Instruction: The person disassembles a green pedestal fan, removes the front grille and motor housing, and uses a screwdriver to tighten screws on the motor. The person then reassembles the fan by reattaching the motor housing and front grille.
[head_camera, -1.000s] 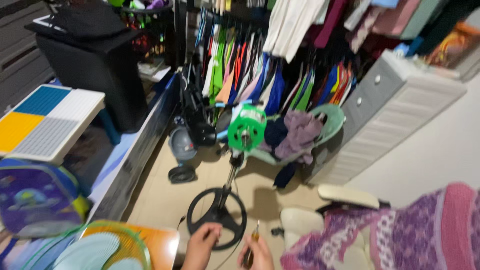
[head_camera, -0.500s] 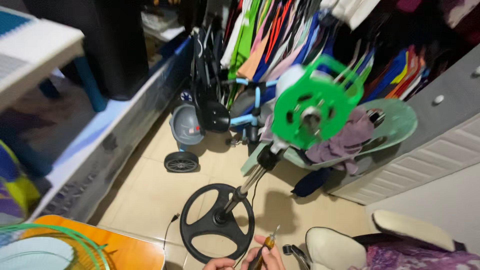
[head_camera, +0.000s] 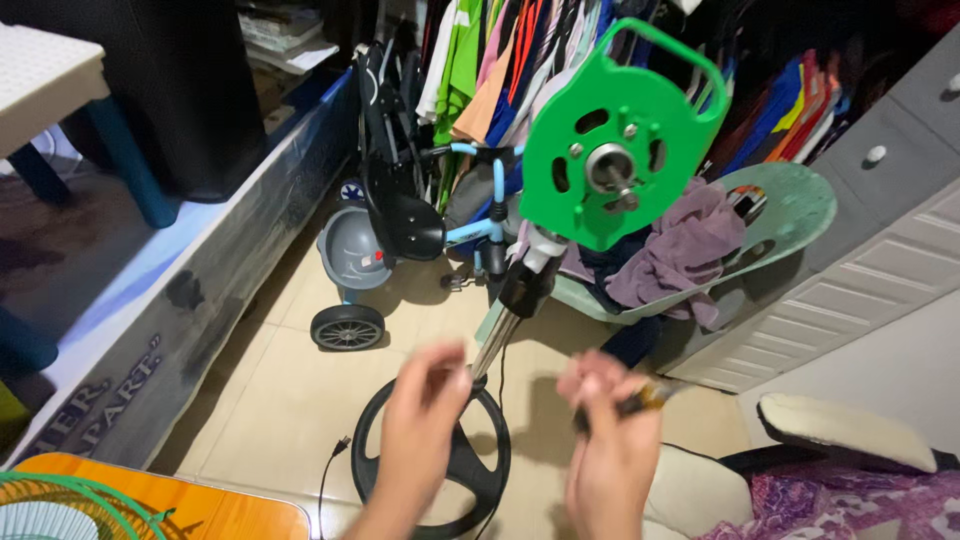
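1. Bare floor (head_camera: 290, 400) lies open left of the stand base (head_camera: 470, 470); a tricycle (head_camera: 400, 240) crowds its far edge.
2. Left hand (head_camera: 420, 440), fingers pinched, holds nothing visible; right hand (head_camera: 610, 450) grips one tool (head_camera: 640, 400).
3. One green reel (head_camera: 610, 140) tops the pole.

A small blue-and-black child's tricycle (head_camera: 400, 240) is parked on the beige tiled floor (head_camera: 270, 400) beneath a rail of colourful hanging clothes (head_camera: 500, 60). A crumpled purple cloth (head_camera: 680, 250) is draped over a pale green plastic chair (head_camera: 790, 210).
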